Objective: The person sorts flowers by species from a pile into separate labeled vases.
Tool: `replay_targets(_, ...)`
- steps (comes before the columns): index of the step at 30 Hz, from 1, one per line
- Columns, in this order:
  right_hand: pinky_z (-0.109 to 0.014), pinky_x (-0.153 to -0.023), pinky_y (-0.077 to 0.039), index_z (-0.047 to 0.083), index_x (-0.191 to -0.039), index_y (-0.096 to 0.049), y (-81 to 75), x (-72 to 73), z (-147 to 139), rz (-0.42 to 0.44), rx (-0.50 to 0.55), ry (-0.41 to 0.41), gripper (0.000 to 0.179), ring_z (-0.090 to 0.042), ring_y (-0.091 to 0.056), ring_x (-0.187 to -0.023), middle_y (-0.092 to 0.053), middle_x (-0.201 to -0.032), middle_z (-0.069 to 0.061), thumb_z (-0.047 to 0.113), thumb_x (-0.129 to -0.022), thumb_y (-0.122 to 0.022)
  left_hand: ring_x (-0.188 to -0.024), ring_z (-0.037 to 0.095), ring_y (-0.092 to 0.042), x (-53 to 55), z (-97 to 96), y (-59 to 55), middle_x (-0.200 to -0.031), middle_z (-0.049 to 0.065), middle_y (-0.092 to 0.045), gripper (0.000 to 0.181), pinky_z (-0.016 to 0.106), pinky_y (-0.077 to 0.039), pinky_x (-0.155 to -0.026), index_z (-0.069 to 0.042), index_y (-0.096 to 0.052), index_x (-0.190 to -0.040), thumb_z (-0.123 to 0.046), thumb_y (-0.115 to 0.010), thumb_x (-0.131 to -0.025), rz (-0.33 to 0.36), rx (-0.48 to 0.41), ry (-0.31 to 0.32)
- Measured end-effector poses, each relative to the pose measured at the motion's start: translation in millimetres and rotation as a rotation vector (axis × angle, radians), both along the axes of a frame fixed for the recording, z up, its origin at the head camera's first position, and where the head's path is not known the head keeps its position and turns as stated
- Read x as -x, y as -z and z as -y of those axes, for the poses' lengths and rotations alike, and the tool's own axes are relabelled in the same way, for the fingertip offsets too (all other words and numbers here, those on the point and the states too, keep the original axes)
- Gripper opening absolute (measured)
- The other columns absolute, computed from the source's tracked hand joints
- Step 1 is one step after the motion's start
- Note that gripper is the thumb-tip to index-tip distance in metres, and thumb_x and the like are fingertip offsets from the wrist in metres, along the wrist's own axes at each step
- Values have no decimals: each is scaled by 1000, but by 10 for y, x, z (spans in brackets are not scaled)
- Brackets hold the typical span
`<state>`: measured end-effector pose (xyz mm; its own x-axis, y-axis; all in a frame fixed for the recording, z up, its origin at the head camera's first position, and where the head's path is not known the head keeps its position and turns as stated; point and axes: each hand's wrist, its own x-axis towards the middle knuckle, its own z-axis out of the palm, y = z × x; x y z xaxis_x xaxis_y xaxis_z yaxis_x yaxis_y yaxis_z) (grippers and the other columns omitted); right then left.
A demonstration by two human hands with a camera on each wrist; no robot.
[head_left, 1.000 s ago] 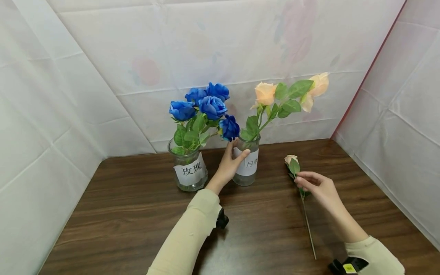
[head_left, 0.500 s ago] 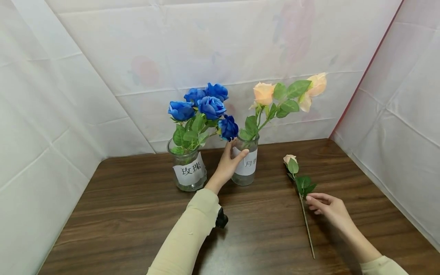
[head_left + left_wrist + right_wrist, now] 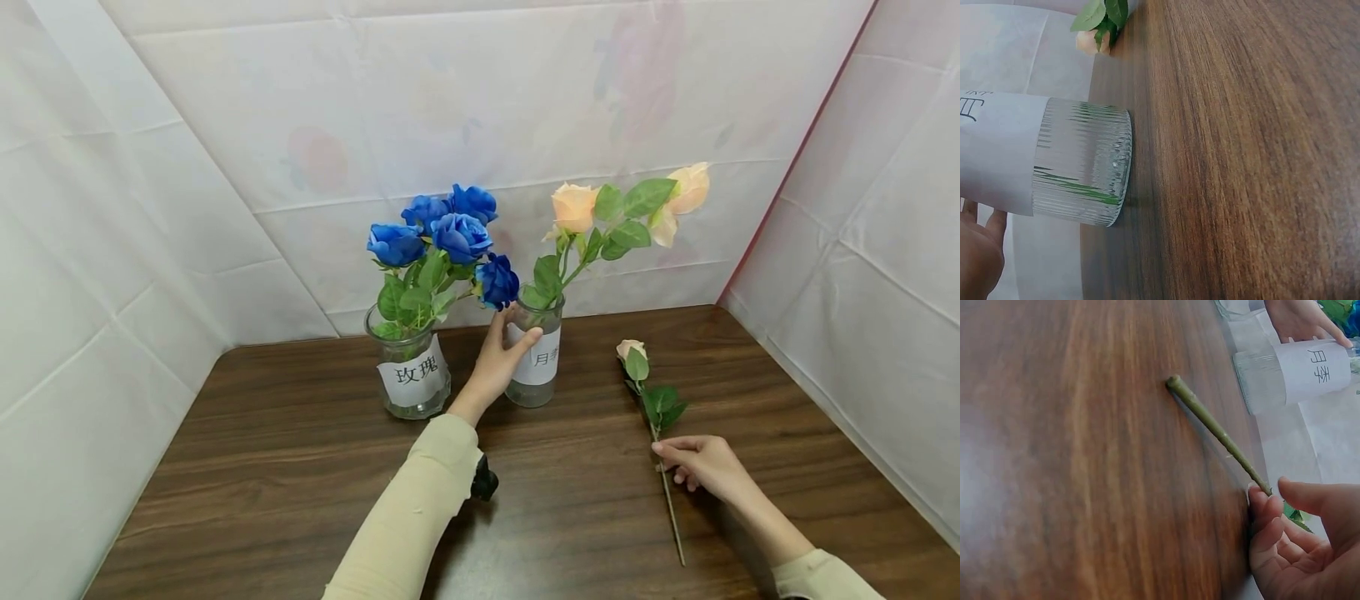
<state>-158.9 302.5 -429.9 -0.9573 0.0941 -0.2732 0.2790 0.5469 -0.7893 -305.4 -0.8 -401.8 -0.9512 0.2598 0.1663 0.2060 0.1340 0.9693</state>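
Observation:
My left hand (image 3: 495,365) grips the left side of a ribbed glass vase (image 3: 532,393), its thumb across a white paper label. Two peach roses (image 3: 575,208) lean out of this vase, one far to the right. On the table at right lies a single pale peach rose (image 3: 662,406), bloom pointing away from me. My right hand (image 3: 711,468) pinches its stem below the leaves. In the right wrist view the cut end of the stem (image 3: 1207,419) extends past the fingers, close to the wood. The left wrist view shows the vase base (image 3: 1085,162) standing on the table.
Left of my left hand stands a wider glass jar (image 3: 411,404) with a label and several blue roses (image 3: 461,237). One blue bloom hangs close over my left fingers. The brown wooden table (image 3: 285,467) is bounded by white cloth walls (image 3: 225,100) behind and at both sides.
My right hand has moved from near the bloom down along the loose rose to its lower stem, and now pinches it. My left hand has stayed on the vase.

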Motion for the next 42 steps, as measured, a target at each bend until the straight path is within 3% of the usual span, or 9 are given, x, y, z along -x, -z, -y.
replay_targets(4,-30,-53,-52,-14,-117,-65,2,11,4,-33,-1,-31,43,-15,-55,-59,-65,-71,-2,25,-97,-66,-149,25,-19,-4,0,-1,-160,7,-27,76,41,-21,-118,-20,-23,-157,-50,-59,-97,-2,-3,0)
replay_targets(8,-29,-57,-54,-16,-118,-62,2,5,24,-58,53,-25,42,-14,-58,-63,-68,-77,-4,20,-97,-65,-148,25,-19,-2,2,1,-160,7,-27,76,40,-21,-118,-20,-23,-157,-50,-59,-97,-3,-5,-4)
replay_targets(14,-29,-64,-57,-17,-123,-57,-12,3,78,-130,166,45,43,-12,-64,-70,-72,-90,-9,18,-98,-65,-148,25,-20,-4,0,0,-160,7,-27,78,40,-22,-118,-21,-23,-157,-54,-58,-96,-2,-6,-4)
replay_targets(21,-24,-66,-56,-12,-127,-55,-109,19,184,-295,288,160,48,-7,-64,-71,-73,-87,5,25,-99,-64,-148,24,-20,3,1,5,-160,6,-28,78,40,-23,-118,-21,-23,-157,-53,-58,-97,-3,5,-5)
replay_targets(29,-21,-64,-54,11,-106,-67,-226,109,404,-509,549,309,10,-7,-65,-70,-73,-84,4,15,-96,-67,-148,25,-22,4,-5,7,-160,7,-28,78,41,-24,-117,-21,-23,-157,-55,-58,-96,0,2,-9)
replay_targets(36,-21,-62,-54,1,-102,-67,-479,322,609,-710,792,439,10,-12,-68,-67,-73,-80,-3,7,-94,-68,-148,26,-21,5,-18,8,-159,7,-28,76,41,-22,-118,-21,-24,-157,-51,-59,-97,6,-6,-5)
replay_targets(42,-22,-57,-53,-6,-101,-64,-857,593,797,-911,992,417,11,-18,-70,-66,-72,-79,-8,2,-93,-67,-148,26,-21,7,-6,-11,-159,8,-29,74,42,-23,-118,-20,-24,-157,-49,-59,-98,1,-8,-7)
